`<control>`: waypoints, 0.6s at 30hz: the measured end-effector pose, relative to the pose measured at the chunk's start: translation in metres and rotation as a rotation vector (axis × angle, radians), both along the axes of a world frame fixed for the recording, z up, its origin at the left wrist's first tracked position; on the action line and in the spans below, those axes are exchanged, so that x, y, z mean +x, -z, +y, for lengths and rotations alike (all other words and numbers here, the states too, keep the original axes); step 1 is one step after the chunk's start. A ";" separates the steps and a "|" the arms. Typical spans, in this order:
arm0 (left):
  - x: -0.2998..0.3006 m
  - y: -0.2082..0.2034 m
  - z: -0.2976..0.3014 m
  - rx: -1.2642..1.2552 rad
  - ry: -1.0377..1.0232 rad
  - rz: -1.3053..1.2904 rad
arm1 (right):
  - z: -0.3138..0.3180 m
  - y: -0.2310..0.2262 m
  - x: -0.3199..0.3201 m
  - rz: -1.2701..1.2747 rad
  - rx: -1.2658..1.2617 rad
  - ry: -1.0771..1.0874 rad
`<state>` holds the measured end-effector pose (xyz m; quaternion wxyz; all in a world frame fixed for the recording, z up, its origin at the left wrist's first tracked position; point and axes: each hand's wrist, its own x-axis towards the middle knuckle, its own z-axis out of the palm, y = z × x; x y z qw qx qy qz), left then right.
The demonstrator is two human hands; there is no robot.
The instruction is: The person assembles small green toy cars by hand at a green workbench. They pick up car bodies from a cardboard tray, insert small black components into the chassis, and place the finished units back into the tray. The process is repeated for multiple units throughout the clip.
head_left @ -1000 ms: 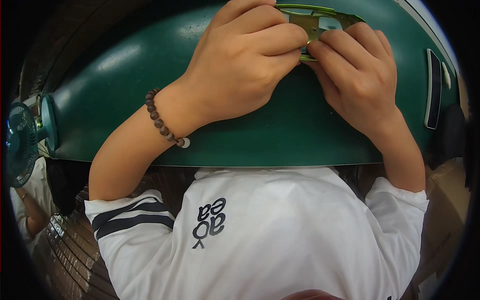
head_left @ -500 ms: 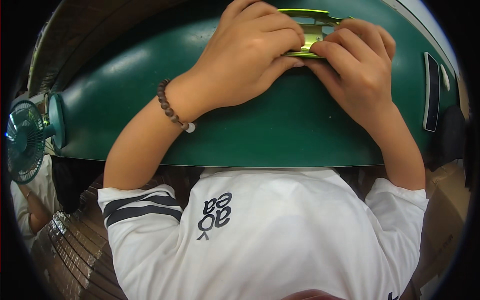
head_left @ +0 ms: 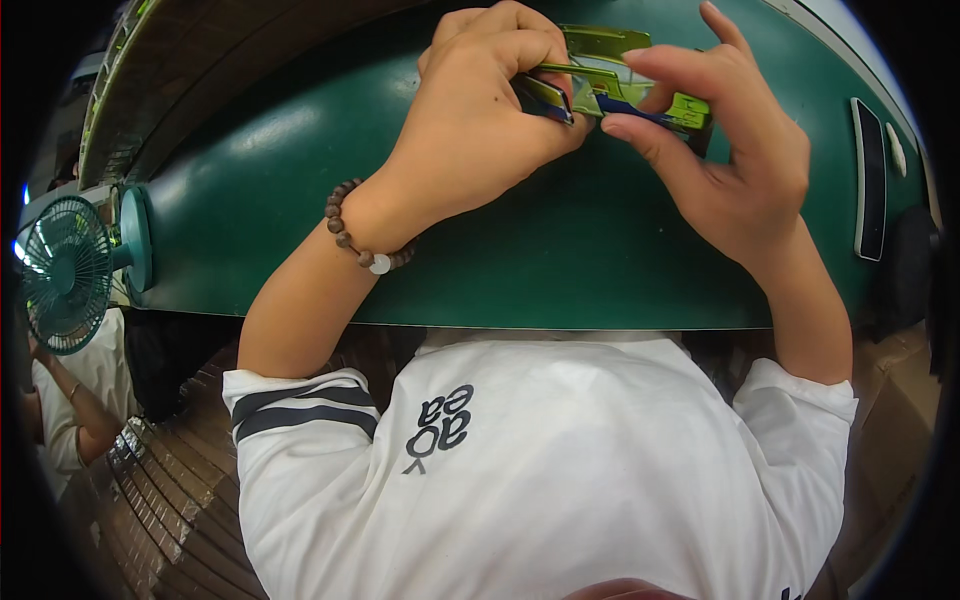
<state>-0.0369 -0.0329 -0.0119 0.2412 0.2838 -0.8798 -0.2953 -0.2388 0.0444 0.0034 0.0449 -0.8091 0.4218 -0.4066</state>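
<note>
A shiny yellow-green part [head_left: 597, 78] with thin walls and cut-out openings is held above the far side of the table. It is tilted, and dark blue shows on some of its faces. My left hand [head_left: 480, 95] is closed round its left end, hiding that portion. At the right end, my right hand [head_left: 735, 130] has its thumb and fingers curled about the part, with the little finger raised. Whether anything small sits between the right fingertips is hard to make out.
The green table [head_left: 560, 250] curves across the view. At its right end lies a dark flat phone-like device [head_left: 868, 180] beside a small white object [head_left: 896, 150]. A teal fan [head_left: 68, 275] stands at the left, near another person's arm [head_left: 90, 420]. A cardboard box [head_left: 890, 420] is low at right.
The green part has been turned and tilted, so dark blue faces now show. My right hand has shifted its hold, with its fingers more spread. The view has shifted slightly.
</note>
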 end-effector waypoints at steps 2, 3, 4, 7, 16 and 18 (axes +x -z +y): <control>0.000 -0.004 0.003 0.121 0.040 0.105 | 0.006 0.003 -0.001 -0.182 0.054 -0.047; -0.004 -0.006 0.009 0.198 0.043 0.195 | 0.008 0.006 -0.005 -0.297 0.085 -0.076; -0.006 -0.009 0.014 0.275 0.046 0.284 | 0.008 0.005 -0.009 -0.332 0.081 -0.110; -0.007 -0.029 0.015 0.016 0.121 0.353 | 0.009 -0.007 -0.008 -0.519 0.157 -0.064; 0.004 -0.029 0.015 0.770 0.179 0.305 | 0.005 -0.014 -0.011 -0.779 0.740 -0.045; 0.004 -0.032 0.015 0.898 0.156 0.312 | 0.003 -0.012 -0.013 -0.806 0.799 -0.016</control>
